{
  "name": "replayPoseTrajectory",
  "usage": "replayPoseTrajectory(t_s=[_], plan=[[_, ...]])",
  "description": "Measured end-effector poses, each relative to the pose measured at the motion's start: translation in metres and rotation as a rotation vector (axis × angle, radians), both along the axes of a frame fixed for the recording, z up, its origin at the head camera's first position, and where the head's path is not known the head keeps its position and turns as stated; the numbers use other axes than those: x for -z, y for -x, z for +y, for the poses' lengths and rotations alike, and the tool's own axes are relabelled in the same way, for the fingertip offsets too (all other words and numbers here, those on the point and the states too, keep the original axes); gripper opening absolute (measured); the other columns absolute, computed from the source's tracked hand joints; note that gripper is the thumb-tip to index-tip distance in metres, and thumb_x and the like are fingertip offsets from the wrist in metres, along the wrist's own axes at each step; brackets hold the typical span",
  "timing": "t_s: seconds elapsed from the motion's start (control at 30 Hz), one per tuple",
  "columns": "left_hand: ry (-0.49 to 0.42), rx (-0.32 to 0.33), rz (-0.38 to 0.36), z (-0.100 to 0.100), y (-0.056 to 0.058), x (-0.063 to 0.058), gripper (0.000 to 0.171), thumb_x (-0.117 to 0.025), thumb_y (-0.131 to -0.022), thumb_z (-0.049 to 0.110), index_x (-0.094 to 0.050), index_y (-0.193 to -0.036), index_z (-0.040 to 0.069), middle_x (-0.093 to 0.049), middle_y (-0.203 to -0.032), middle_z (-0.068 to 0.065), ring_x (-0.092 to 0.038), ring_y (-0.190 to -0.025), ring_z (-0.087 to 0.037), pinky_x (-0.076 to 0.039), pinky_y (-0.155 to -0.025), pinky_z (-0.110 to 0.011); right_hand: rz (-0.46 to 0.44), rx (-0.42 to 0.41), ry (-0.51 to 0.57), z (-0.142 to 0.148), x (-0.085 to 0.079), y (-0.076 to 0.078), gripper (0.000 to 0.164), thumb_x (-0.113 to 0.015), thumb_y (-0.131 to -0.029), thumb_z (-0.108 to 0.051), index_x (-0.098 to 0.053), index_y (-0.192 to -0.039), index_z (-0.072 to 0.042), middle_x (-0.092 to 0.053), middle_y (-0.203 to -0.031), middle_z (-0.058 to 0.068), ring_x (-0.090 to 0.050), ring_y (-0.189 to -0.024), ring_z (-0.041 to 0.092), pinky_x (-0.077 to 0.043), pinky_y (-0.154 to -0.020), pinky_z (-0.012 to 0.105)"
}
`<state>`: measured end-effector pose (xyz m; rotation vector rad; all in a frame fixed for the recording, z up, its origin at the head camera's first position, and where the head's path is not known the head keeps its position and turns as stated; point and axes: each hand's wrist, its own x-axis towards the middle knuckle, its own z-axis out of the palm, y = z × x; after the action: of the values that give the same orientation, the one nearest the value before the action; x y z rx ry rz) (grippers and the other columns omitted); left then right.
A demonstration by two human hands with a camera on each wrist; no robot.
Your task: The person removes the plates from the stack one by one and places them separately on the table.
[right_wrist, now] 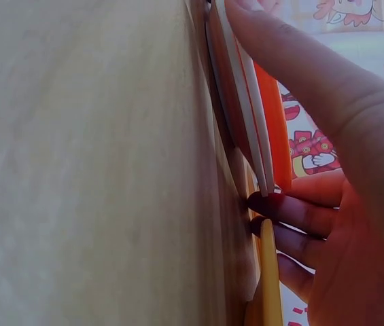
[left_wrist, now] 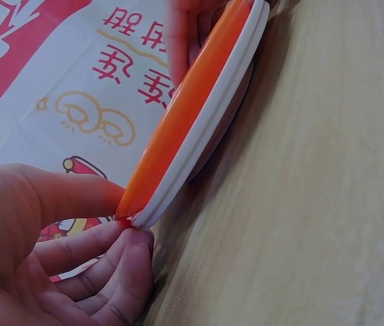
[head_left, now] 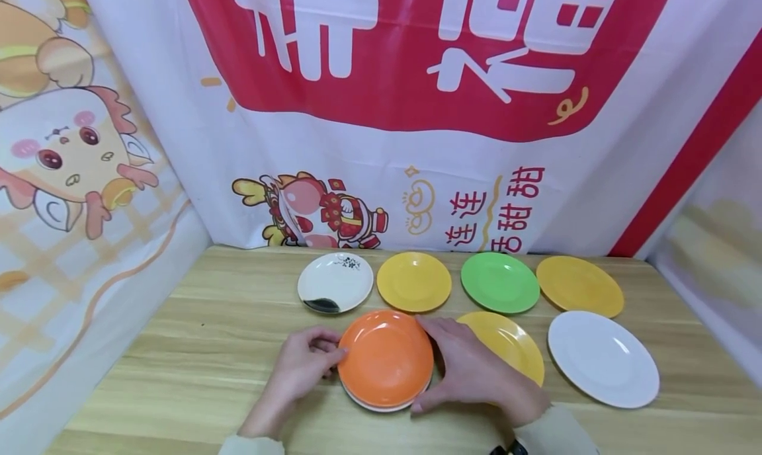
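Note:
An orange plate (head_left: 387, 359) lies on top of white-rimmed plateware (left_wrist: 198, 136), which shows as more than one pale edge beneath it. From the left side, my left hand (head_left: 306, 362) pinches the stack's rim, thumb on the orange edge and fingers under the white one. My right hand (head_left: 470, 366) spans the right side of the stack, its thumb at the near rim and fingertips at the far rim. Beside those fingers, a yellow plate (head_left: 512, 342) is partly covered by the right hand. The underside of the stack is mostly hidden.
Behind the stack stand a patterned white plate (head_left: 336, 280), a yellow plate (head_left: 413, 282), a green plate (head_left: 500, 282) and a darker yellow plate (head_left: 580, 286) in a row. A white plate (head_left: 604, 359) lies at the right. Printed cloth (head_left: 405, 131) hangs behind the wooden table (head_left: 196, 336).

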<state>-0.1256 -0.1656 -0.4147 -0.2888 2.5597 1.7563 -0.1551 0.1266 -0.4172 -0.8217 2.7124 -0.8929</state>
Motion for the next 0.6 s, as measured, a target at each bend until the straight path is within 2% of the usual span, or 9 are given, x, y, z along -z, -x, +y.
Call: replayPoseTrajectory(t_s=[0.13,0.6], plan=[[-0.031,-0.006,-0.013,-0.0009,-0.0002,0.0004,0.021,-0.081,-0.086,-0.002,-0.077,-0.107,-0.004,-0.071,-0.086,-0.010,-0.064,-0.067,-0.017,-0.057,-0.055,-0.026,0.006,0.001,-0.009,-0.0007,-0.0003,-0.0004,0.135,-0.097,-0.056,-0.073,-0.042,-0.165,-0.017,-0.052,-0.163,0.002,-0.045,-0.152,0.031,-0.038,-0.127,0.059],[-0.068,-0.011,-0.021,-0.0031,0.0007,0.0008,0.019,-0.079,-0.090,-0.001,-0.077,-0.108,-0.004,-0.071,-0.088,-0.010,-0.062,-0.067,-0.017,-0.057,-0.056,-0.026,-0.010,0.020,0.002,-0.0023,-0.0012,-0.0015,0.131,-0.095,-0.056,-0.077,-0.043,-0.164,-0.024,-0.053,-0.161,-0.003,-0.046,-0.150,0.028,-0.039,-0.126,0.060]])
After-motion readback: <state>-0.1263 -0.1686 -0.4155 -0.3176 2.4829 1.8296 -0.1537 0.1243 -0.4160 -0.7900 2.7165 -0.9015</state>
